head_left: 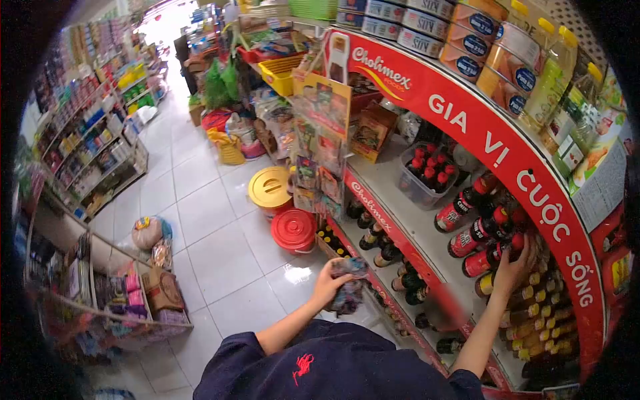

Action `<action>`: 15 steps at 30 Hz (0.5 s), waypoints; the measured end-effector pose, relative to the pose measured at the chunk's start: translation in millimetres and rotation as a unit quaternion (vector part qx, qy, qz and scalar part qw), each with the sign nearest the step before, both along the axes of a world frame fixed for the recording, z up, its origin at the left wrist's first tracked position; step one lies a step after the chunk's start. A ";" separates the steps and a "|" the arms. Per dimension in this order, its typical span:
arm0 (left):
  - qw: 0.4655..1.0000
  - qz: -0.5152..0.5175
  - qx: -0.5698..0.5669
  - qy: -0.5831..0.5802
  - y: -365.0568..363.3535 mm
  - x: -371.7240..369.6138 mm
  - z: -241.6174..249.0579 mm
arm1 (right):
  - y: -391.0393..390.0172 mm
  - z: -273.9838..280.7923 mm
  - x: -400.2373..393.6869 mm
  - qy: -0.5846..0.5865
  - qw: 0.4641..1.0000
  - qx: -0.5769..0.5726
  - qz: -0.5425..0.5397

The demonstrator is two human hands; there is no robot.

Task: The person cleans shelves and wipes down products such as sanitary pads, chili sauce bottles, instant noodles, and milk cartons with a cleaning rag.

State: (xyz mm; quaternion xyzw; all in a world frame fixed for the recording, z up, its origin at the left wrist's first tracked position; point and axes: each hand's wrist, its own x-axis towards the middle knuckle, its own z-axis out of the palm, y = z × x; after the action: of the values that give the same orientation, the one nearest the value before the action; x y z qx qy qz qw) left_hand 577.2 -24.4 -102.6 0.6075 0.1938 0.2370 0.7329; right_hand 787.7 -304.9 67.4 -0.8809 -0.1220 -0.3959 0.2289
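Note:
My left hand (327,285) is closed on a crumpled, multicoloured patterned cloth (350,283), held in front of the shelves and above the tiled floor. My right hand (517,268) reaches onto the upper shelf, its fingers wrapped about the neck of a dark sauce bottle (479,262) with a red label and a red cap. Beside that bottle stand others of the same look, including another sauce bottle (461,243) and one farther along (450,218). Part of the right fingers is hidden behind the bottle tops.
Yellow-capped bottles (540,320) fill the shelf near my right forearm. A clear plastic tub (427,180) holds red-capped bottles. A red shelf header (467,110) curves above. On the floor stand a red-lidded bucket (293,230) and a yellow-lidded bucket (270,187).

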 end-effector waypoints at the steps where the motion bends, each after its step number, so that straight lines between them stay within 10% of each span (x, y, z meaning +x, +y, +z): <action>1: 0.999 0.028 0.013 0.016 4.4 -16.1 -3.2 | -0.7 -6.3 5.1 0.023 0.999 -0.020 -0.022; 9: 0.971 0.212 -0.095 0.051 -30.5 -114.5 -36.7 | -10.8 -26.3 36.4 0.014 1.000 0.011 0.010; 15: 0.967 0.250 0.043 0.038 -55.5 -98.0 -22.0 | -5.7 -8.9 33.5 0.024 0.998 0.012 0.056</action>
State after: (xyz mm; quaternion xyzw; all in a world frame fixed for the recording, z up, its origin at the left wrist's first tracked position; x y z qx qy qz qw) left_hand 479.2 -79.8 -124.6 0.5790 0.3564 0.3975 0.6162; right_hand 821.2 -310.6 58.6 -0.8792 -0.1606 -0.3625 0.2643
